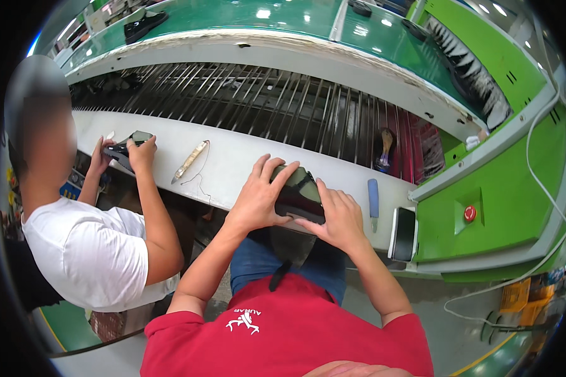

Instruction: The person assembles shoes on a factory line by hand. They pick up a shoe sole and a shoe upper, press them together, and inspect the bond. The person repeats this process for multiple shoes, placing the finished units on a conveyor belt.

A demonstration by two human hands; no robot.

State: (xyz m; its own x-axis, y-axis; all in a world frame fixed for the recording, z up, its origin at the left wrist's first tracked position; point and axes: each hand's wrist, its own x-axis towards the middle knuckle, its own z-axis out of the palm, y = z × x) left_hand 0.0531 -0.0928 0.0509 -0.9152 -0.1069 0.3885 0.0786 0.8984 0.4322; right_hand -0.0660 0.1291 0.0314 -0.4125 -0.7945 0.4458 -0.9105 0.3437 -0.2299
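Between my two hands, just over the front edge of the white bench, is a black shoe (300,196) with an olive-green part at its far end. My left hand (261,193) grips its left side, thumb at the near edge and fingers over the far end. From the right, my right hand (337,213) presses against it, with the thumb along the near edge. The fingers partly hide the shoe, so its full outline does not show.
A blue-handled tool (373,198) and a phone (403,234) lie right of my hands. Leftward are a wrapped pointed tool (190,162) with thread and a co-worker (88,245) holding a dark shoe. Metal rollers (258,103) and a green conveyor (264,19) run behind; a green machine (484,207) stands right.
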